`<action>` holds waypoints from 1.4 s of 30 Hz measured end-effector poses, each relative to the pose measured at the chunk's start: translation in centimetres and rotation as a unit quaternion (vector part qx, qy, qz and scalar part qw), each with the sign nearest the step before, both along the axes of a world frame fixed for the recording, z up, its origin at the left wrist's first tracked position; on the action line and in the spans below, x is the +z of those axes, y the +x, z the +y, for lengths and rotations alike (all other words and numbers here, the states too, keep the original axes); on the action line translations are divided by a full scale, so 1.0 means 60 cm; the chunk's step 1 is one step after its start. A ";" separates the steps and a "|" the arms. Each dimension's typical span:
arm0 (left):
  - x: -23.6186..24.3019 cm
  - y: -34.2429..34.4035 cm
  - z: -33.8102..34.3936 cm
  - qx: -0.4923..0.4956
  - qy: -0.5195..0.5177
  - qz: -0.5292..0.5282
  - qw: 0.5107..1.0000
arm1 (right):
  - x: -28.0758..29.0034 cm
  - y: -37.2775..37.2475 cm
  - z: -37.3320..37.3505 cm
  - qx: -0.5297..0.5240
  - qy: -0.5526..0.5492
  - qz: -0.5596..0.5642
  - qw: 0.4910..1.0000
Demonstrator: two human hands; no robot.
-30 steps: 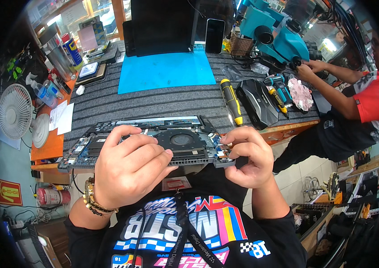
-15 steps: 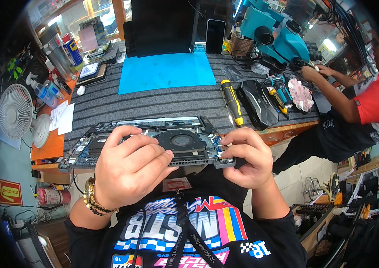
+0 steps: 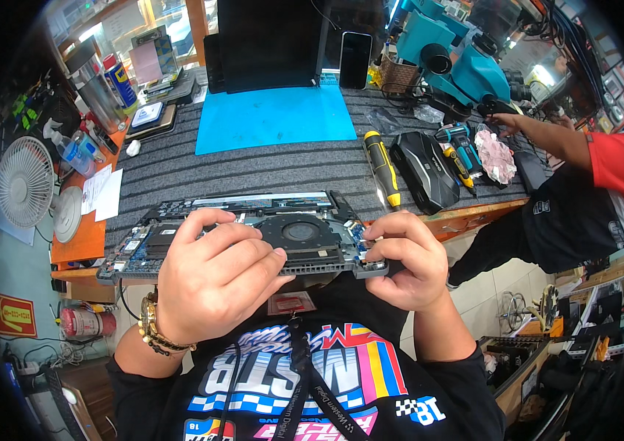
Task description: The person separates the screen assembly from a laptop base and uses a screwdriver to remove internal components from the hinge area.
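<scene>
An opened laptop base (image 3: 179, 235) with its circuit board and a round black fan (image 3: 301, 231) exposed lies at the near edge of the grey striped mat (image 3: 268, 173). My left hand (image 3: 212, 283) rests curled over the near middle of the base, fingertips on the board beside the fan. My right hand (image 3: 404, 257) pinches the base's right near corner between thumb and fingers. Whether a small part sits between those fingers is hidden.
A blue work mat (image 3: 275, 117), a dark laptop lid (image 3: 268, 44) and a phone (image 3: 354, 59) stand at the back. A yellow-black electric screwdriver (image 3: 384, 169) and black case (image 3: 423, 170) lie right. A person in red and black (image 3: 584, 191) reaches onto the bench. A white fan (image 3: 25, 184) stands left.
Both hands stay on the laptop base; my right fingers have shifted slightly at the right corner. The person on the right has moved an arm a little.
</scene>
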State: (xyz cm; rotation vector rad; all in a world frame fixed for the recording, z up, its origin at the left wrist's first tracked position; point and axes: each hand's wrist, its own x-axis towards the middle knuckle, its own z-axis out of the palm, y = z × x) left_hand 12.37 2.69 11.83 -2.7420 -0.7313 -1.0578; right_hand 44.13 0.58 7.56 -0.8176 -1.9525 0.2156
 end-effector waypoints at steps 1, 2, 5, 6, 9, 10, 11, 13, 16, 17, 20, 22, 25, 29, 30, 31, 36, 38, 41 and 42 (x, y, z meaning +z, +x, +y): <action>0.000 0.000 0.000 0.000 0.000 0.001 1.000 | 0.000 0.000 0.000 0.000 0.000 0.000 1.000; 0.000 0.000 0.000 0.000 0.000 0.001 1.000 | 0.000 0.001 -0.001 -0.001 -0.001 -0.003 1.000; 0.001 0.003 0.001 -0.003 0.001 0.003 1.000 | 0.000 0.004 -0.001 -0.001 0.000 -0.005 1.000; 0.000 0.001 0.001 -0.004 0.001 0.000 1.000 | 0.001 0.003 -0.001 0.001 0.001 -0.006 1.000; 0.000 -0.002 0.001 -0.004 0.000 -0.002 1.000 | 0.004 0.000 -0.001 0.001 0.000 -0.010 1.000; 0.000 -0.002 0.001 -0.004 -0.001 0.000 1.000 | 0.004 0.000 0.000 0.002 0.000 -0.010 1.000; 0.001 -0.002 0.001 -0.004 -0.001 0.000 1.000 | 0.004 0.000 0.000 0.001 0.002 -0.010 1.000; 0.001 -0.001 0.001 -0.003 0.000 -0.001 1.000 | 0.004 0.001 0.000 0.000 0.003 -0.011 1.000; 0.001 0.000 0.002 -0.004 -0.002 -0.002 1.000 | 0.004 0.001 0.000 0.001 0.000 -0.007 1.000; 0.001 0.000 0.002 -0.004 -0.002 -0.002 1.000 | 0.004 0.001 0.000 0.002 0.001 -0.008 1.000; 0.002 0.001 0.005 -0.006 0.000 -0.005 1.000 | 0.006 0.002 0.002 0.003 0.004 -0.010 1.000; 0.005 -0.001 0.008 -0.009 0.000 -0.005 1.000 | 0.010 0.001 0.004 0.002 0.006 -0.008 1.000; 0.017 0.000 0.022 -0.013 -0.005 0.000 1.000 | 0.021 0.000 0.013 0.006 -0.007 -0.003 1.000; 0.038 -0.002 0.063 -0.026 -0.010 -0.002 1.000 | 0.047 0.002 0.042 0.006 -0.041 0.009 0.999; 0.050 -0.001 0.074 -0.020 -0.020 0.004 1.000 | 0.055 0.002 0.052 0.009 -0.038 0.008 0.999; 0.057 0.000 0.086 -0.021 -0.017 0.006 1.000 | 0.063 0.002 0.062 0.012 -0.036 0.007 0.999; 0.090 0.005 0.146 -0.043 -0.032 0.013 0.999 | 0.089 0.002 0.105 -0.001 -0.108 0.039 0.993; 0.096 0.007 0.166 -0.049 -0.033 0.018 0.998 | 0.100 0.002 0.120 0.010 -0.139 0.067 0.988; 0.104 0.008 0.187 -0.050 -0.084 -0.003 0.995 | 0.109 0.009 0.145 0.029 -0.195 0.089 0.976; 0.106 0.009 0.195 -0.048 -0.105 -0.005 0.993 | 0.111 0.014 0.154 0.022 -0.218 0.073 0.973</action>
